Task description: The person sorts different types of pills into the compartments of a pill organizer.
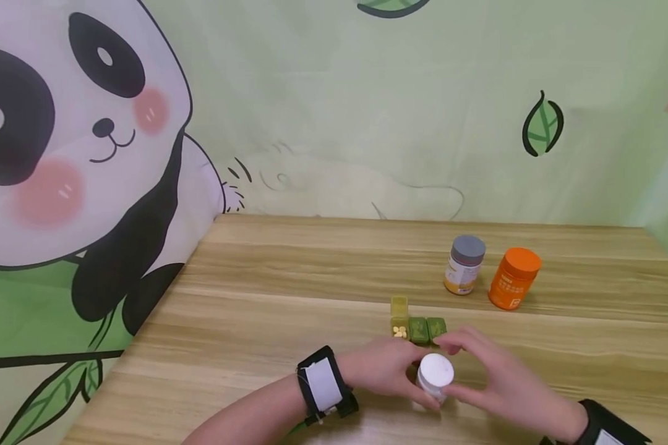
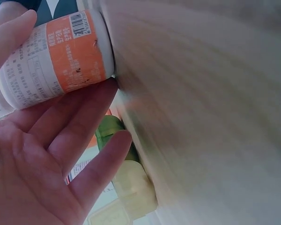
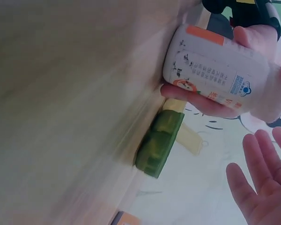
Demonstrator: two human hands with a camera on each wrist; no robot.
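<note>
A white pill bottle [image 1: 436,371] with a white cap and an orange-and-white label [image 2: 68,56] stands on the wooden table. My left hand [image 1: 380,368] grips its side, thumb and fingers on opposite sides. Around the cap my right hand [image 1: 498,380] is spread, its thumb close to the cap and the other fingers straight and apart from it; whether the thumb touches is unclear. Just beyond the hands lies a small pill organizer [image 1: 419,330]. Its yellow left compartment has the lid raised and holds several pale tablets [image 1: 400,332]; the two green lids are down.
Farther back on the right stand a grey-capped bottle [image 1: 464,266] and an orange bottle [image 1: 514,279]. The wooden table [image 1: 289,266] meets a green cloth backdrop [image 1: 323,111] with a printed panda at its far edge.
</note>
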